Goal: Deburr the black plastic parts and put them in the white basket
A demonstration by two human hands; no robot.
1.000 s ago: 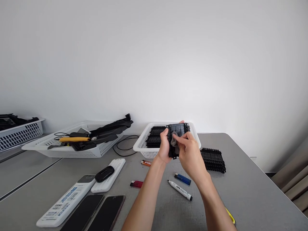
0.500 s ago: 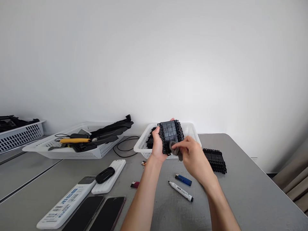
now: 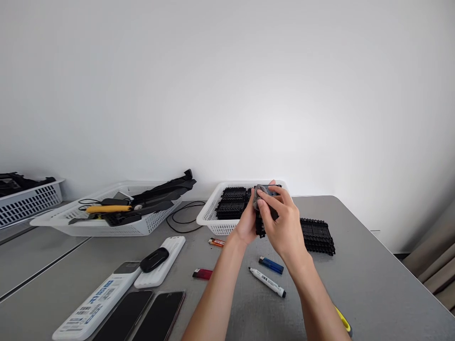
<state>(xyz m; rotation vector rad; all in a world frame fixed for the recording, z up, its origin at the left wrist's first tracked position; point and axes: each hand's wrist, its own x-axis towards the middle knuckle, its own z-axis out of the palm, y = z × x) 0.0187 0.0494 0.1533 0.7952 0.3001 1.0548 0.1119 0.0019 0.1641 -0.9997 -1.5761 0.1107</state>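
Note:
My left hand (image 3: 246,223) grips a black plastic tray-like part with toothed edges (image 3: 260,228), raised in front of a white basket. My right hand (image 3: 283,219) is closed on a crumpled grey cloth (image 3: 261,196) and presses it against the upper left side of the part. Most of the part is hidden behind the right hand and the cloth. Similar black parts (image 3: 231,204) lie stacked inside the white basket (image 3: 220,227). Another stack of them (image 3: 317,237) sits on the table, right of my right hand.
On the grey table (image 3: 369,284) lie a marker (image 3: 267,282), a blue lighter (image 3: 271,265), a red lighter (image 3: 202,273) and an orange lighter (image 3: 216,242). At left are phones (image 3: 158,317), power banks (image 3: 103,303) and a basket (image 3: 135,227) of black strips.
The black part has shifted right and turned, its face now mostly covered. My right hand has moved up with the cloth, from the part's lower end to its upper left side.

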